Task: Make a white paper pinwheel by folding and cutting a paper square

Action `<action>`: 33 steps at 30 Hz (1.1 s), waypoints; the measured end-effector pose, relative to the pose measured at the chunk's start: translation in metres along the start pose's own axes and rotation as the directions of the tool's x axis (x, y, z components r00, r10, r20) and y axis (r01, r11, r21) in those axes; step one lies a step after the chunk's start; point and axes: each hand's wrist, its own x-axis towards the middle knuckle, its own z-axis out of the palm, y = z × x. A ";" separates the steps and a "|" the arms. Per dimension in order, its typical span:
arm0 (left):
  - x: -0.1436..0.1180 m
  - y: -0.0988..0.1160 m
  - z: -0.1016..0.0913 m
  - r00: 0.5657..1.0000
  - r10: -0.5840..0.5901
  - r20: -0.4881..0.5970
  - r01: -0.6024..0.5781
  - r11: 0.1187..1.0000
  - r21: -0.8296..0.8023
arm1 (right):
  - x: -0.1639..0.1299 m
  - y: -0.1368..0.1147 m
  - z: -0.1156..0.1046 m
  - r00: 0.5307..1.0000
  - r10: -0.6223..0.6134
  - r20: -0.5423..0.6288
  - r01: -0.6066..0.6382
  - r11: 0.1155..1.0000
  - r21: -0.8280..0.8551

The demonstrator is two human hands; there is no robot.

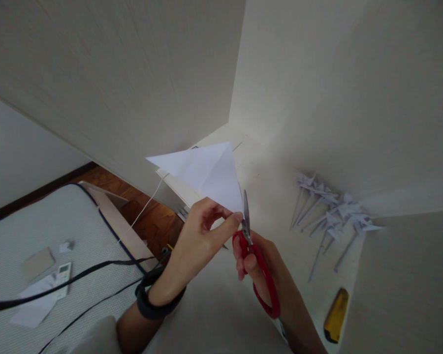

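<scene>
A creased sheet of white paper (206,172), folded to a triangular shape, is pinched by its lower right corner between the thumb and fingers of my left hand (210,236). Red-handled scissors (268,285) are in my right hand (269,260), with my thumb and fingers through the handle loops. Their blades stand apart and point away from me, right at the paper's right edge by my left fingertips. Whether the lower blade lies under the paper is hard to tell.
Several white paper pinwheels on sticks (332,206) lie on the white desktop (269,182) at right. Nearer stands a yellow and black tool (335,314), perhaps a cutter. Pale panels enclose the desk. At left, a mattress (96,275) holds a remote control (64,280) and paper; dark straps cross it.
</scene>
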 end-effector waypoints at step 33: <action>0.003 -0.006 0.001 0.989 0.142 -0.042 -0.142 0.990 -0.014 | -0.001 0.004 0.003 0.998 0.066 0.025 -0.067 0.995 0.072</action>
